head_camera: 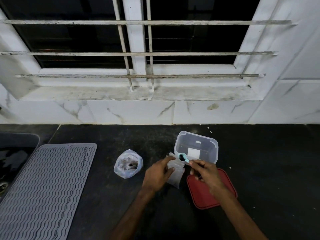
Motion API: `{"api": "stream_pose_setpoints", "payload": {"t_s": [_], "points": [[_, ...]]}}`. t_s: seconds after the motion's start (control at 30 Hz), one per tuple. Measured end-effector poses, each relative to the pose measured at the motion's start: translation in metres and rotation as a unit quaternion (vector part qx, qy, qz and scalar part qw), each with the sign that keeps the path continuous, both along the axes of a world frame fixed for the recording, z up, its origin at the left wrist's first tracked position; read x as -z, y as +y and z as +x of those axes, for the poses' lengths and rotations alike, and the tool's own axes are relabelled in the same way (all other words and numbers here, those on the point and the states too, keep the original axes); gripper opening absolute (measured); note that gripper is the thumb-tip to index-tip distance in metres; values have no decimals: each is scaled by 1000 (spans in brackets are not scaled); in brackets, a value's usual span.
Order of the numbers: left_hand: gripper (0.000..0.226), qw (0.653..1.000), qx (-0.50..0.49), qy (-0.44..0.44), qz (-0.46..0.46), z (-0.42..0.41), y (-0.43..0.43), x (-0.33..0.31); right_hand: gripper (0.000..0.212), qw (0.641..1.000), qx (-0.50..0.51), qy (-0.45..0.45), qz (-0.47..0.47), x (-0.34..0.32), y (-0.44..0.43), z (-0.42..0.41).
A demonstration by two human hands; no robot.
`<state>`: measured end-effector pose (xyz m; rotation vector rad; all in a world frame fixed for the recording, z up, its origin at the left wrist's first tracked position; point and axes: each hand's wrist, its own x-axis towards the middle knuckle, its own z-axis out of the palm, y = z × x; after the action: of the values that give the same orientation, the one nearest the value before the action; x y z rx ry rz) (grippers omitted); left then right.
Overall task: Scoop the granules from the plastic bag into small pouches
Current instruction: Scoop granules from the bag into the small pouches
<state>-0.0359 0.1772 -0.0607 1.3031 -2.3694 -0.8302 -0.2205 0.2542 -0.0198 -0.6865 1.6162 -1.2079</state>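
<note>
An open plastic bag (pixel 128 164) with dark granules inside sits on the black counter, left of my hands. My left hand (pixel 159 172) holds a small translucent pouch (pixel 175 172), index finger and thumb at its top edge. My right hand (pixel 204 172) pinches the handle of a light blue scoop (pixel 182 157). Its bowl holds dark granules and hovers just above the pouch's mouth.
A clear plastic container (pixel 196 147) with a white pouch inside stands right behind the scoop. Its red lid (pixel 207 196) lies under my right wrist. A grey ribbed mat (pixel 46 186) covers the counter at the left, beside a sink. A tiled wall and barred window rise behind.
</note>
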Motion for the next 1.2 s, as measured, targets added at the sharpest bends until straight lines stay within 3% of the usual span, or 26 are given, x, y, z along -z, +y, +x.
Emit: {"api": "stream_pose_setpoints", "payload": {"t_s": [0.2, 0.37, 0.6, 0.67, 0.77, 0.83, 0.9, 1.1, 1.2], "points": [[14, 999, -38, -21, 5, -14, -2, 16, 10, 999, -8, 29, -17, 13, 6, -6], [8, 998, -54, -21, 35, -11, 3, 19, 9, 998, -48, 46, -21, 27, 2, 0], [6, 995, -74, -6, 69, -8, 7, 21, 8, 977, -121, 174, -8, 38, -2, 5], [6, 994, -84, 8, 76, -10, 8, 21, 10, 946, -154, 284, -28, 37, -1, 5], [7, 993, -89, 15, 80, -13, 10, 19, 19, 837, -211, 503, -43, 30, 0, 5], [8, 994, -85, 14, 73, -14, 10, 14, 23, 787, -219, 571, -78, 27, -2, 4], [8, 993, -89, 27, 71, -15, 10, 14, 21, 766, -196, 600, -121, 32, -1, 3], [7, 986, -119, 71, 88, -12, 7, 22, 24, 782, -131, 588, -161, 42, 5, 7], [8, 984, -128, 80, 95, -11, 9, 22, 19, 826, -89, 532, -164, 44, 7, 9]]}}
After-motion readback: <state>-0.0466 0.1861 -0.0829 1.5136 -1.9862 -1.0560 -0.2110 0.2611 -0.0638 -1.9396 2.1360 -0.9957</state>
